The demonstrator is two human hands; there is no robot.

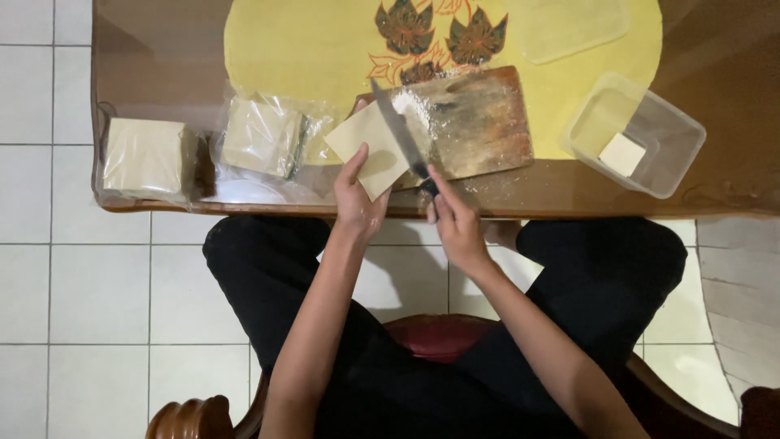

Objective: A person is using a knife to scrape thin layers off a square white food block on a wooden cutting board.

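There is one view only, from a camera worn on the person's head, looking almost straight down. It sits fairly near, well above the table (162,49), whose near edge crosses the upper part of the picture. Below that edge it takes in the person's lap, both forearms, the chair (191,419) and the tiled floor (81,284). The table's far side is cut off at the top

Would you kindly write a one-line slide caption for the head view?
Right hand rests a knife on a pale square sheet, steadied by the left hand.
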